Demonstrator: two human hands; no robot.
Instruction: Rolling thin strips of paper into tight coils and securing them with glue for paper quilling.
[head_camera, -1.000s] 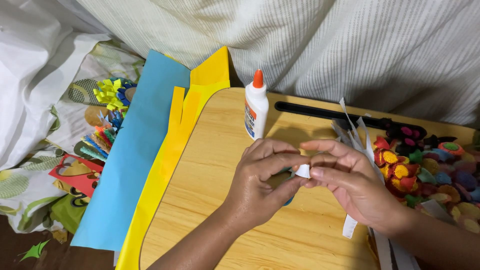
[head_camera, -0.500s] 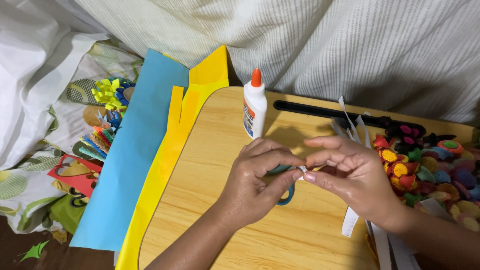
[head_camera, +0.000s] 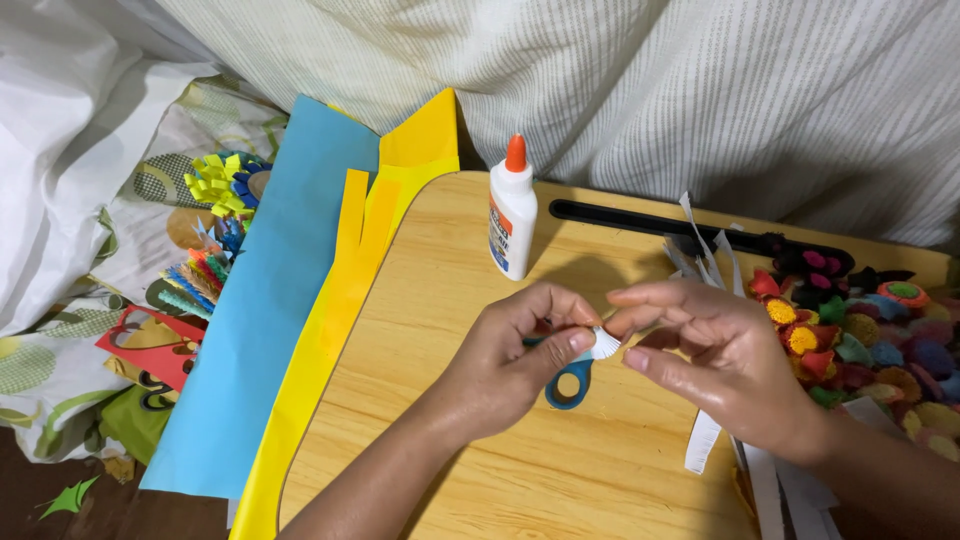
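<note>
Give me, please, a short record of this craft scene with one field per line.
Left hand: pinches a small white fringed paper piece
Right hand: fingertips on the same piece
Under the hands: blue-handled scissors on the wooden board
Behind: white glue bottle, upright, orange cap
Right edge: pile of coloured paper flowers
Left: blue sheet, yellow sheet

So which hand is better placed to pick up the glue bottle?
Probably the left hand: the glue bottle stands upright just beyond it, while the right hand sits farther off. Both pinch the small white paper roll.
</note>
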